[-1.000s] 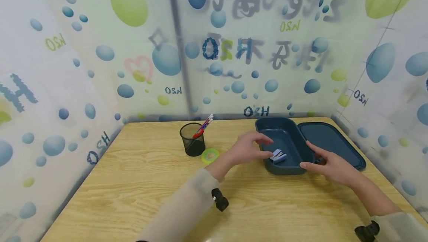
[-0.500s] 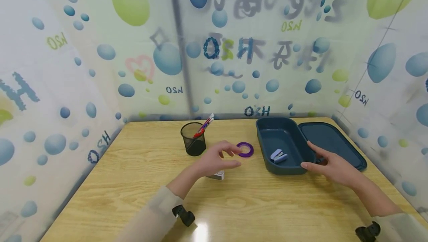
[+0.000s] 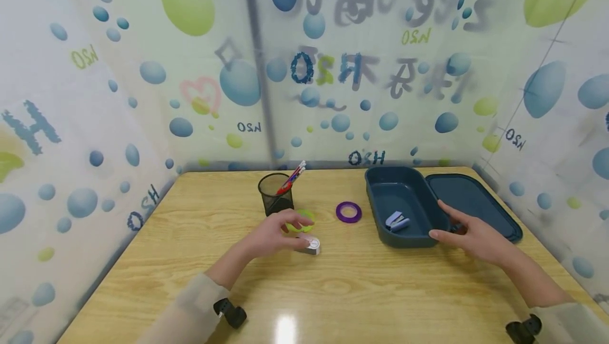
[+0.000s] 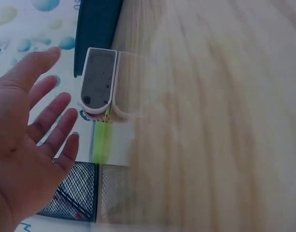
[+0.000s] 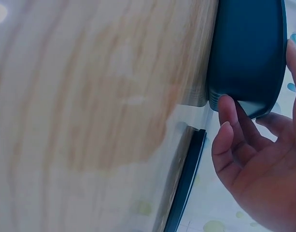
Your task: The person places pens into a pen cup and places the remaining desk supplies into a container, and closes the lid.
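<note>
My left hand (image 3: pixel 278 234) hovers with relaxed, parted fingers. Its thumb tip overlaps a small white-and-grey block with rounded ends (image 3: pixel 312 245) in the head view. The left wrist view shows a gap between the hand and the block's dark, white-rimmed face (image 4: pixel 98 79). A green tape roll (image 3: pixel 308 215) lies just behind, partly covered by the fingers. On the right, my right hand (image 3: pixel 478 238) holds the near right corner of a dark blue box (image 3: pixel 404 193), thumb on the front, fingers along the side. A lavender mini stapler (image 3: pixel 397 222) lies inside the box.
A black mesh pen cup (image 3: pixel 277 204) with several pens stands at the back, behind my left hand. A purple tape roll (image 3: pixel 349 212) lies between it and the box. The box's dark blue lid (image 3: pixel 476 201) rests flat at the right. Patterned curtains surround the wooden table (image 3: pixel 361 286).
My left hand has moved left from above the stapler in the box to the white-and-grey block, uncovering the purple tape roll. The stapler and my right hand stay in place.
</note>
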Motion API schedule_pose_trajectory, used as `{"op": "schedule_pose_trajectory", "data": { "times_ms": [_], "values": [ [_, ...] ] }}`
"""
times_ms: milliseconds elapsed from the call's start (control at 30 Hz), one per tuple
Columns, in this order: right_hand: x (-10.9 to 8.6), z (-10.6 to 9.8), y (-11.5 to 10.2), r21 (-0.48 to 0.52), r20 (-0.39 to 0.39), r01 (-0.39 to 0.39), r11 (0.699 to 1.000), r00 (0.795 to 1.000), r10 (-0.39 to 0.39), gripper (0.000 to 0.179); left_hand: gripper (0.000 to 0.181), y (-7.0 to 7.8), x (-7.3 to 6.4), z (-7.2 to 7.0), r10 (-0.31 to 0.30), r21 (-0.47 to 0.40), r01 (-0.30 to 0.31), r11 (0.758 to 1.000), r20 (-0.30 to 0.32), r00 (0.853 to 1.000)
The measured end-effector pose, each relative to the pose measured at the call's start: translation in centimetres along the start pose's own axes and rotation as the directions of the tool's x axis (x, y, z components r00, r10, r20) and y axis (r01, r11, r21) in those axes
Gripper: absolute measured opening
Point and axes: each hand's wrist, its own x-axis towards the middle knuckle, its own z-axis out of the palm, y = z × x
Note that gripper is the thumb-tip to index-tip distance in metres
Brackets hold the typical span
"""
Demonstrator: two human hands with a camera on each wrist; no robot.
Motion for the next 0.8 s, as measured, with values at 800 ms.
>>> {"op": "schedule_pose_trajectory", "data": {
  "times_ms": [800],
  "values": [
    [0.1, -0.1, 0.3, 0.014, 0.008, 0.004, 1.000, 1.000, -0.004, 0.096, 0.047, -1.4, -0.6, -0.2, -0.095, 0.082, 0.085, 0.993, 0.136, 0.986]
  ]
}}
